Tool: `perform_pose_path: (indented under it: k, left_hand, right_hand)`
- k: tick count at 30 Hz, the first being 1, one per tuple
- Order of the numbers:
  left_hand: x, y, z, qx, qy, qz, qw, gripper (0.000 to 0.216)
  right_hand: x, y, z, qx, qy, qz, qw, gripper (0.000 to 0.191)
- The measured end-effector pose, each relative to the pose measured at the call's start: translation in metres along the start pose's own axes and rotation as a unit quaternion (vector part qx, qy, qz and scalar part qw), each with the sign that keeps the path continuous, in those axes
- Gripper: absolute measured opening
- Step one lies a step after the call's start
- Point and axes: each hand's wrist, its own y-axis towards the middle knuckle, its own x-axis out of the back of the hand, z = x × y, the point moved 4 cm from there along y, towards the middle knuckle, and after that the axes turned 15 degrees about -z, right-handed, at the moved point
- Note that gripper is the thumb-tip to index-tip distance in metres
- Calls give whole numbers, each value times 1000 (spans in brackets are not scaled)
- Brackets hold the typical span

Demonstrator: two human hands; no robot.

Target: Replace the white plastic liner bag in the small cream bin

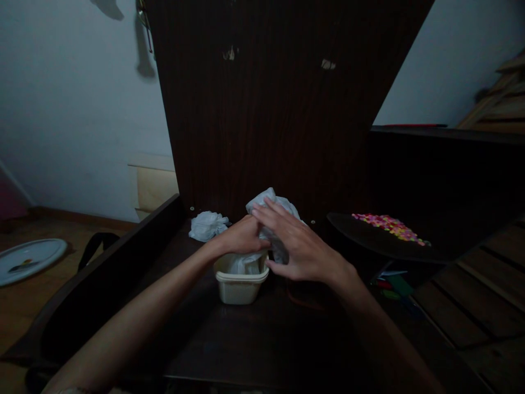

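Note:
A white plastic bag (262, 201) bunches up behind and between my hands, and a crumpled part of it hangs down into a small cream basket (241, 290). My left hand (243, 235) is closed on the bag just above the basket's rim. From the right, my right hand (301, 245) lies against the bag with its fingers stretched out and its thumb apart, near the basket's right corner. Part of the bag is hidden behind that hand. To the left, a second crumpled white plastic bag (208, 225) rests on the dark wooden surface (229, 345).
A tall dark panel (262, 120) rises behind the basket. On the left runs a raised wooden side (123, 268). To the right, a dark rounded shelf (348, 232) bears many small colourful pieces (389, 227). A white lid-like disc (33, 257) lies at the far left.

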Motion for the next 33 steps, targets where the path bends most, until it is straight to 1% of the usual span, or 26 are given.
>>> perform_pose_path:
  k: [2, 5, 8, 10, 12, 14, 16, 17, 19, 22, 24, 26, 29, 31, 33]
  left_hand:
    - [-1, 0, -3, -24, -10, 5, 1000, 49]
    - [-2, 0, -4, -18, -20, 17, 999, 57]
    - [-1, -1, -5, 2, -31, 24, 999, 54]
    - [2, -3, -7, 1, -31, 15, 999, 51]
    - [7, -4, -8, -8, -22, -1, 1000, 50]
    - [11, -6, -7, -7, -6, -16, 1000, 51]
    - [12, -8, -3, 11, 15, -11, 1000, 53]
    - [12, -9, -1, 22, 28, -5, 999, 52]
    - [10, -10, 2, 39, 47, 13, 998, 50]
    - [8, -10, 0, 31, 49, 29, 998, 51]
    - [8, -8, -4, 18, 47, 18, 999, 58]
    - [9, -6, -8, 15, 53, 0, 998, 71]
    - [7, -3, -15, 20, 62, -2, 998, 83]
    - [4, -1, -17, 34, 76, 7, 997, 80]
    - [1, 1, -17, 43, 90, 9, 995, 61]
  right_hand:
    - [-12, 0, -7, 3, -14, 40, 999, 98]
    - [-22, -3, -26, -14, -63, 57, 996, 97]
    - [-25, -7, -41, -54, -129, 64, 988, 91]
    - [-23, -10, -49, -77, -172, 64, 980, 88]
    - [-20, -13, -56, -91, -215, 69, 970, 76]
    - [-17, -18, -62, -100, -257, 83, 958, 50]
    - [-13, -22, -69, -111, -293, 92, 945, 27]
    - [-11, -24, -72, -117, -308, 89, 940, 21]
    - [-6, -27, -77, -128, -326, 70, 934, 18]
    - [0, -30, -80, -144, -301, 25, 942, 16]
    - [3, -29, -80, -157, -233, -10, 960, 19]
    - [5, -25, -78, -179, -151, -33, 972, 22]
    - [6, -17, -74, -241, -92, -37, 966, 17]
    - [7, -10, -68, -269, -70, -34, 960, 16]
    - [9, -2, -61, -265, -43, -23, 963, 16]
